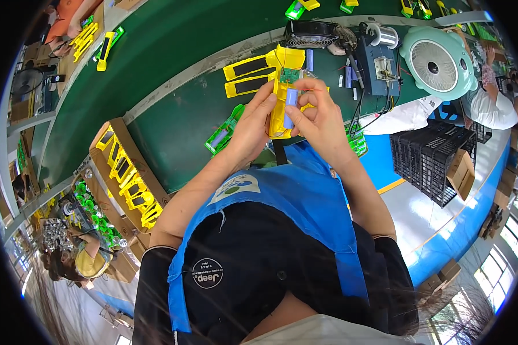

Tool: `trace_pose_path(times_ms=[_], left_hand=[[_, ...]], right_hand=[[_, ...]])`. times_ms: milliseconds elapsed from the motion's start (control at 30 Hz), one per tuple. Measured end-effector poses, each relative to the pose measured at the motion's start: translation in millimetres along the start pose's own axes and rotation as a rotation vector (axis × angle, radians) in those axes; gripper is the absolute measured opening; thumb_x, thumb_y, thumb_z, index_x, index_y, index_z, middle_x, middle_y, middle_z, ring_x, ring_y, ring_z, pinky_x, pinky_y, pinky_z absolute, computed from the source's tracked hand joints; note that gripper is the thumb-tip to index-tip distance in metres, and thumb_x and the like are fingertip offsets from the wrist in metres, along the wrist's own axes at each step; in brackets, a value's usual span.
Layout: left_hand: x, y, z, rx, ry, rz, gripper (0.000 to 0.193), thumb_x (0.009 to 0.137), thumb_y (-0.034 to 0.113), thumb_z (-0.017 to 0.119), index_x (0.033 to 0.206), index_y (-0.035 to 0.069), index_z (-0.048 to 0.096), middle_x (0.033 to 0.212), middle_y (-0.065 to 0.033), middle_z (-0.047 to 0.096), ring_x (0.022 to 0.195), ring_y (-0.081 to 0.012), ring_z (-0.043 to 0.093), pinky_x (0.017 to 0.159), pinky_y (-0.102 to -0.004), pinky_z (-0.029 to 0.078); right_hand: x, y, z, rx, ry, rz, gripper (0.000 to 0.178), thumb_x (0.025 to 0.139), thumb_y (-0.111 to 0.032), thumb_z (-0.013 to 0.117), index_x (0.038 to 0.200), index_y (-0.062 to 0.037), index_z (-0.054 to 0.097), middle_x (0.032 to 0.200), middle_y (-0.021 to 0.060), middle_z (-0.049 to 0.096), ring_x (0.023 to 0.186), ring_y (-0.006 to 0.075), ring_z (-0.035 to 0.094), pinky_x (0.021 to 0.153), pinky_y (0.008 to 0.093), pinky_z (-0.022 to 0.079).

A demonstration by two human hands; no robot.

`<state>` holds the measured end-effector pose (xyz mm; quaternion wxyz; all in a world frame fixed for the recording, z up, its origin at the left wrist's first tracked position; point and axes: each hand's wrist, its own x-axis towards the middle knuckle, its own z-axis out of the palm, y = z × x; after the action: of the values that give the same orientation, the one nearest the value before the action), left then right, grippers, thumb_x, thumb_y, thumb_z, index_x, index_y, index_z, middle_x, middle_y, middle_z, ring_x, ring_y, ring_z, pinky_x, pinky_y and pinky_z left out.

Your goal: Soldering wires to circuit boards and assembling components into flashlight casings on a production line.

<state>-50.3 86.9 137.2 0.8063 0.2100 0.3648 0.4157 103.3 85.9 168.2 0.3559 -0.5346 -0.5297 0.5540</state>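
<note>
My left hand (pixel 254 122) is closed round the left side of a yellow plastic housing (pixel 279 109), held upright over the near edge of the green bench. A small green circuit board (pixel 289 75) with thin wires shows at the housing's far end. Between the fingers of my right hand (pixel 321 118) is a blue cylindrical battery cell (pixel 291 103), lying lengthwise against the open housing. Whether it is fully seated I cannot tell. Beyond my hands lie yellow housings with dark panels (pixel 250 69). A green housing (pixel 224 131) rests left of my left hand.
A black fan (pixel 311 41), a solder wire spool (pixel 383 35) on a dark box-shaped device (pixel 377 72) and a mint-green fan (pixel 434 66) stand beyond. A carton of yellow housings (pixel 126 172) is at left, black crates (pixel 423 155) at right. Other people work nearby.
</note>
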Motion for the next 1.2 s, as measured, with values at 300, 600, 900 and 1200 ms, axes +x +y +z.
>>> trace_pose_path(times_ms=[300, 600, 900, 1200], left_hand=[[-8, 0, 1, -0.068, -0.017, -0.020, 0.041, 0.103, 0.023, 0.035, 0.140, 0.007, 0.034, 0.129, -0.0079, 0.051, 0.115, -0.0180, 0.055, 0.095, -0.0335, 0.048], [-18, -18, -3, 0.009, 0.014, -0.070, 0.043, 0.101, 0.019, 0.035, 0.143, 0.008, 0.032, 0.132, -0.0077, 0.049, 0.120, -0.0184, 0.051, 0.099, -0.0335, 0.043], [-16, -24, -15, 0.011, 0.082, -0.151, 0.041, 0.098, 0.024, 0.042, 0.134, 0.005, 0.038, 0.119, -0.0117, 0.058, 0.105, -0.0182, 0.059, 0.090, -0.0308, 0.048], [12, -1, -7, -0.065, 0.093, -0.067, 0.042, 0.099, 0.025, 0.041, 0.137, 0.007, 0.033, 0.128, -0.0174, 0.054, 0.114, -0.0274, 0.057, 0.092, -0.0373, 0.049]], right_hand=[[-1, -8, 5, -0.458, 0.100, -0.145, 0.033, 0.080, -0.011, 0.072, 0.104, -0.0037, 0.050, 0.066, 0.0022, 0.055, 0.051, 0.0065, 0.050, 0.048, 0.0230, 0.041], [-1, 12, 4, -0.598, 0.069, -0.241, 0.030, 0.081, -0.030, 0.070, 0.086, -0.0082, 0.049, 0.077, 0.0077, 0.059, 0.065, 0.0292, 0.062, 0.056, 0.0406, 0.048], [-31, 60, 4, 0.055, 0.184, -0.050, 0.040, 0.076, -0.012, 0.075, 0.110, -0.0071, 0.054, 0.087, 0.0034, 0.059, 0.067, 0.0082, 0.055, 0.056, 0.0226, 0.044], [47, 166, -110, -0.863, 0.298, 0.188, 0.034, 0.086, -0.029, 0.063, 0.107, -0.0025, 0.059, 0.082, 0.0174, 0.068, 0.072, 0.0323, 0.068, 0.062, 0.0406, 0.054]])
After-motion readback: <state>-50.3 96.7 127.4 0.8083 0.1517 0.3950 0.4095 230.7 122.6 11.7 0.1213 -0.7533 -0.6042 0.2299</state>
